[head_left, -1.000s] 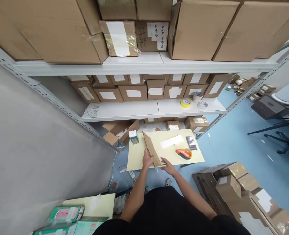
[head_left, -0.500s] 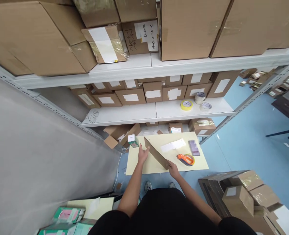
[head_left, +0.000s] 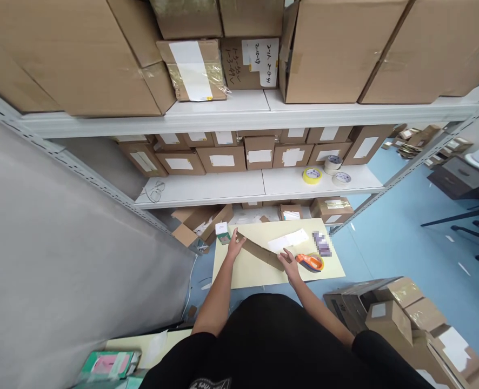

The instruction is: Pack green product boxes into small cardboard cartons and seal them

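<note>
A narrow piece of brown folded cardboard (head_left: 260,253) slants over the pale yellow tabletop (head_left: 247,278). My left hand (head_left: 234,247) grips its left end, thumb on the near side. At the right end my right hand (head_left: 288,266) has its fingers bent over the edge; part of that contact is hidden. Close to my left hand stands a small white and green box (head_left: 222,233). Beyond the cardboard lies a white paper strip (head_left: 288,240). An orange tape dispenser (head_left: 310,262) rests just right of my right hand.
A metal shelf (head_left: 207,186) rises behind the table, with labelled cartons (head_left: 222,160) and a yellow tape roll (head_left: 312,175). An open carton (head_left: 194,224) sits at the table's left. More cartons (head_left: 389,324) are stacked at lower right. A grey wall (head_left: 81,243) bounds the left.
The cardboard has turned to a flatter slant, its right end raised away from me. My right hand has shifted its fingers there. The camera view has swung slightly.
</note>
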A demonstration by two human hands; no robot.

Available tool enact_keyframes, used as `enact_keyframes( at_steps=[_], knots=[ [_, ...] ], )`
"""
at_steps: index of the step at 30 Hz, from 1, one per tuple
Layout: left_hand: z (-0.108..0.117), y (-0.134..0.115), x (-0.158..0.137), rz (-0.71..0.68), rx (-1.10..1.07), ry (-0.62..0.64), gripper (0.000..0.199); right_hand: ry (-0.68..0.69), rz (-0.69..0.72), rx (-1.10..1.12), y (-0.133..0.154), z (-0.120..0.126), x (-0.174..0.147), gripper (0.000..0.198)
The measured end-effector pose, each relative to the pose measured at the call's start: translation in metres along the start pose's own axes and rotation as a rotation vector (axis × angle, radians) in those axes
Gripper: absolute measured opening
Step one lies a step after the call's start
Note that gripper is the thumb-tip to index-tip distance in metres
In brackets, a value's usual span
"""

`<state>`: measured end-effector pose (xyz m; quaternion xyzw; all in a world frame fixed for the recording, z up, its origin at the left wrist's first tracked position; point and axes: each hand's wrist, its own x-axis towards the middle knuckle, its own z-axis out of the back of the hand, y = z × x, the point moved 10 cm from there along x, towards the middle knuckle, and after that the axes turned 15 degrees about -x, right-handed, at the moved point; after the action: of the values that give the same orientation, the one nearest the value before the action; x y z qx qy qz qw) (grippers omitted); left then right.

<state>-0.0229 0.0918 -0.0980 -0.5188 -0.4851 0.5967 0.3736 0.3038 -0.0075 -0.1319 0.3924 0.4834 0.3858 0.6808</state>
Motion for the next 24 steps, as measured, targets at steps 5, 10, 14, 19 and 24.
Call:
enact_keyframes(
  at_steps=[5, 10, 14, 19, 24],
  knots=[
    [0.020, -0.003, -0.010, 0.029, 0.064, -0.042, 0.080, -0.058, 0.014, 0.024, 0.014, -0.007, 0.003, 0.076],
    [0.031, -0.009, -0.019, 0.086, 0.240, -0.140, 0.079, -0.095, -0.004, 0.096, 0.019, -0.018, 0.000, 0.055],
    [0.033, -0.013, -0.031, 0.092, 0.332, -0.176, 0.077, -0.180, -0.031, 0.125, 0.017, -0.017, -0.003, 0.044],
    [0.026, -0.014, -0.046, 0.044, 0.244, -0.106, 0.074, -0.195, -0.089, 0.176, 0.021, -0.024, 0.002, 0.041],
    [0.003, -0.018, -0.060, -0.041, 0.101, 0.028, 0.077, -0.056, 0.000, 0.198, 0.047, -0.054, 0.010, 0.045]
  ],
)
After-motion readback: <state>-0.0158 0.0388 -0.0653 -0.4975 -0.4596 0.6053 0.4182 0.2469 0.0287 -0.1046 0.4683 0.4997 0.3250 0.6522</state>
